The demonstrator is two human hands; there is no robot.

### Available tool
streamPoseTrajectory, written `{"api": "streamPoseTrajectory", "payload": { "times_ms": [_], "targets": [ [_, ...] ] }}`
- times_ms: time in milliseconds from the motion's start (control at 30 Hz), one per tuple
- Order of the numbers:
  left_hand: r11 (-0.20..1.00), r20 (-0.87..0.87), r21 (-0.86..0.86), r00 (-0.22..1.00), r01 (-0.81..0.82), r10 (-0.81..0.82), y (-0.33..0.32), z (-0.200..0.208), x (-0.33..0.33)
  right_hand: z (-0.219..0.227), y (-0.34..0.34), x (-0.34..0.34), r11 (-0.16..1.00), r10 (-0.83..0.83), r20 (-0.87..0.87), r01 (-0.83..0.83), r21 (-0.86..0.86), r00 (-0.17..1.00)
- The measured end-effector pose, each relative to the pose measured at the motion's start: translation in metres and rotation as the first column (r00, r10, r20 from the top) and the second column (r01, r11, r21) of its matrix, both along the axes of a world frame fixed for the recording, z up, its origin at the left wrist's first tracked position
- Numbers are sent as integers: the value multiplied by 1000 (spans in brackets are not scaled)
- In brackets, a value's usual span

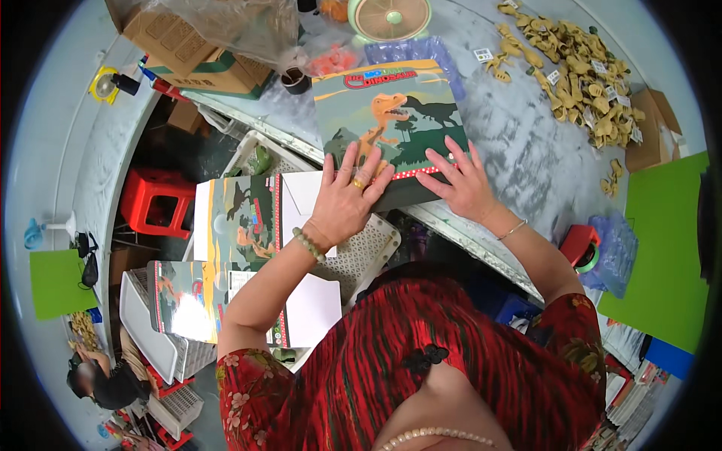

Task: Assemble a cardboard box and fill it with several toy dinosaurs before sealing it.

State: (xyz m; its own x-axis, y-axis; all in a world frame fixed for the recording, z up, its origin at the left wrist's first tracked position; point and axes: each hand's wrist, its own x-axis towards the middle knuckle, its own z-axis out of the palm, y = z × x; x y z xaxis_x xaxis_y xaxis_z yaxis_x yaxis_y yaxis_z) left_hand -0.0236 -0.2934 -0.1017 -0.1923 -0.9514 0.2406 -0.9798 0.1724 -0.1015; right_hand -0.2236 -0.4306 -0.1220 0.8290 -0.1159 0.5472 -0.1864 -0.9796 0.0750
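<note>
A flat cardboard box (425,124) printed with an orange dinosaur and dark green trees lies on the table edge in front of me. My left hand (342,197) rests on its lower left part, fingers spread over the print. On the lower right corner lies my right hand (468,186), its fingers also stretched out and apart. Neither hand is closed around the box. Left of my left forearm, more printed box cartons (244,218) with white flaps lie opened out over a white perforated crate (376,252).
Tan toy figures (579,90) with tags are heaped at the right back. A small fan (391,19) and a brown carton (180,45) stand at the back. On the left are a red stool (156,201) and another person (113,379). Clear blue packaging (611,252) lies right.
</note>
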Motion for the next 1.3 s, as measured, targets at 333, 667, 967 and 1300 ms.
{"api": "streamPoseTrajectory", "payload": {
  "times_ms": [333, 667, 967, 1300],
  "targets": [
    [987, -94, 157, 994, -38, 53, -11, 9, -7, 28, -3, -3, 901, 111, -298, 31, 433, 948],
    [999, -110, -40, 994, -22, 17, -12, -14, -11, 4, 1, 2, 993, -11, -120, 25, 115, 993],
    [986, -196, 128, 972, -103, 127, 4, 3, 5, 31, 2, 8, 933, 40, -278, 64, 355, 960],
    [994, -193, 87, 978, -62, 77, -2, 4, 7, 23, 3, 21, 951, 39, -249, 41, 308, 968]
  ]
}}
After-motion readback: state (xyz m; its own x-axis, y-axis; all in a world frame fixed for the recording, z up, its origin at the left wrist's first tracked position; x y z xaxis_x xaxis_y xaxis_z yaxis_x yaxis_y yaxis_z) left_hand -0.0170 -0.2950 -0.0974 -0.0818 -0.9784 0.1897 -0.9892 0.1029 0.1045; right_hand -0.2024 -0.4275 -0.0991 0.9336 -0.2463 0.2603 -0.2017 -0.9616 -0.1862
